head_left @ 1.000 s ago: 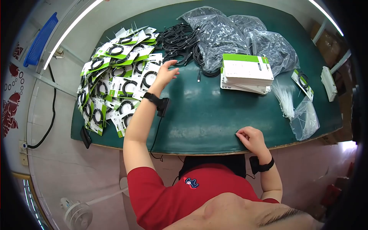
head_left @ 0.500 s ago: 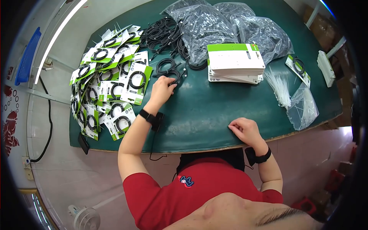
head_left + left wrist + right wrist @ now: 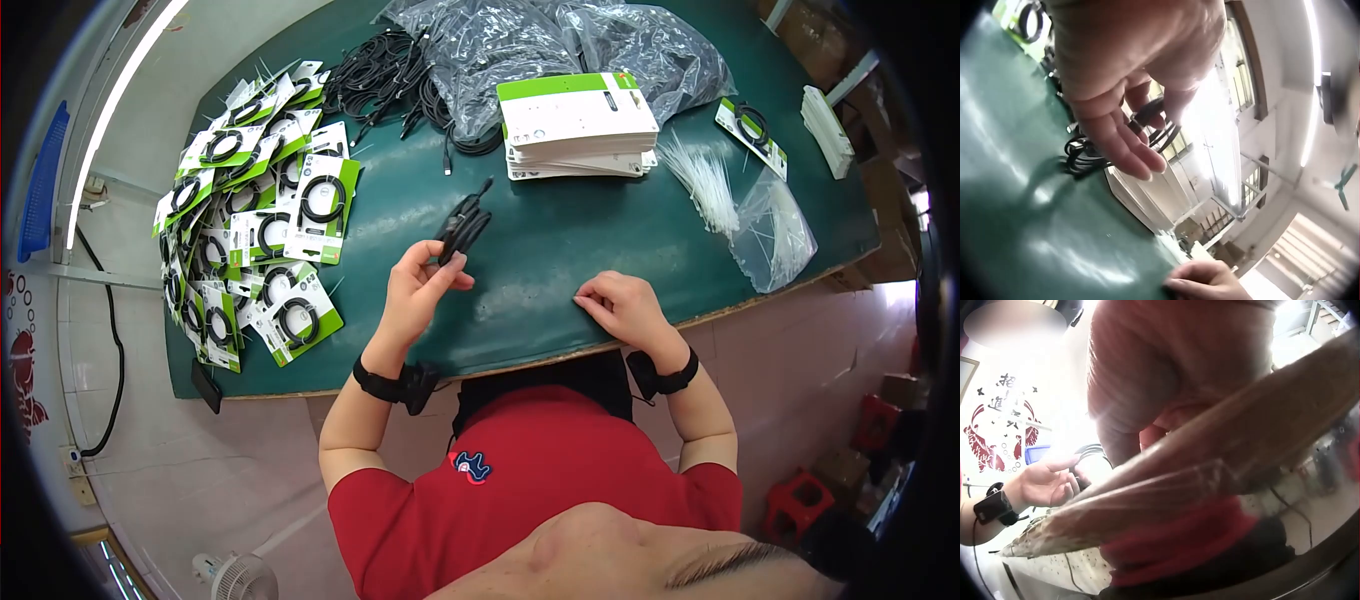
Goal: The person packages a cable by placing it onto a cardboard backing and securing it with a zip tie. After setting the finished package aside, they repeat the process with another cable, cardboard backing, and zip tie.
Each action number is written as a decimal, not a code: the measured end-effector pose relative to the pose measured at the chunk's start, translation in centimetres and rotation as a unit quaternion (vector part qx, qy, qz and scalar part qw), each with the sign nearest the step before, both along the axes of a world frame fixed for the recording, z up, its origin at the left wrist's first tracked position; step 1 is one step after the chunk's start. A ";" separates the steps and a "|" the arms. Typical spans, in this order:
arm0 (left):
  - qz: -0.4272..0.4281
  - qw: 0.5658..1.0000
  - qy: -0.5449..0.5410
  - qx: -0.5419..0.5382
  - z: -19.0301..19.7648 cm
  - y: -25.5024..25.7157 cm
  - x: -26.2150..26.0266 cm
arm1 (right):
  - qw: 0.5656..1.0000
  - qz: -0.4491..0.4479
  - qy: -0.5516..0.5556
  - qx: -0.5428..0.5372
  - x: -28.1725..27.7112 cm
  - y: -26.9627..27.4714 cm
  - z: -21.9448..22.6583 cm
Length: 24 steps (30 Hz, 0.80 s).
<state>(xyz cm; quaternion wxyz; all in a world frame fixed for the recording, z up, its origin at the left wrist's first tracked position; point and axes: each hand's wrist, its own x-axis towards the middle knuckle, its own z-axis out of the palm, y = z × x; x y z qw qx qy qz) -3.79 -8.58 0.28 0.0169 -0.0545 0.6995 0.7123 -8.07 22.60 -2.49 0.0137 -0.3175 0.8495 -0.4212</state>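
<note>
My left hand point(image 3: 413, 292) pinches a coiled black cable point(image 3: 465, 228) between thumb and fingers, over the middle-left of the table. In the left wrist view, the cable's thick part point(image 3: 1149, 112) lies between thumb and fingers, its loops hanging past the fingertips. My right hand point(image 3: 625, 308) rests at the table's front edge, fingers loosely bent and holding nothing. In the right wrist view, the table edge hides part of this hand point(image 3: 1172, 375). To the left lies a heap of green-and-white cards with coiled black cables point(image 3: 322, 205).
Loose black cables point(image 3: 375, 78) and clear plastic bags point(image 3: 500, 60) lie at the back. Right of centre stands a stack of green-and-white cards point(image 3: 575, 125). Farther right are white cable ties point(image 3: 700, 180), a clear bag point(image 3: 775, 235) and one carded cable point(image 3: 752, 135).
My left hand reached to the loose cables at the back, took one coil and brought it toward the table's front. The right hand stayed near the edge; the head view shifted.
</note>
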 end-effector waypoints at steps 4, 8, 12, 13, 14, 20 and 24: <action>-0.058 0.957 -0.051 0.280 0.2 0.3 0.4 | 1.000 0.021 -0.016 0.005 0.3 -0.3 0.6; -0.067 0.912 -0.039 0.402 -0.9 1.6 0.5 | 0.995 0.048 -0.075 -0.036 0.5 -0.9 1.0; -0.085 0.891 0.017 0.446 -0.9 3.4 0.7 | 0.964 0.084 -0.221 -0.121 1.1 -1.8 1.6; -0.091 0.890 0.015 0.447 -0.9 3.9 0.9 | 0.935 0.093 -0.299 -0.168 1.2 -2.1 1.9; -0.118 0.907 0.057 0.401 -0.8 4.3 1.2 | 0.897 0.101 -0.373 -0.215 1.3 -2.3 2.2; -0.227 0.951 0.147 0.149 -0.3 6.1 2.9 | 0.827 0.078 -0.428 -0.355 2.3 -2.6 2.9; -0.170 0.865 -0.047 0.470 -0.6 7.3 3.3 | 0.831 0.070 -0.416 -0.363 2.3 -2.8 1.9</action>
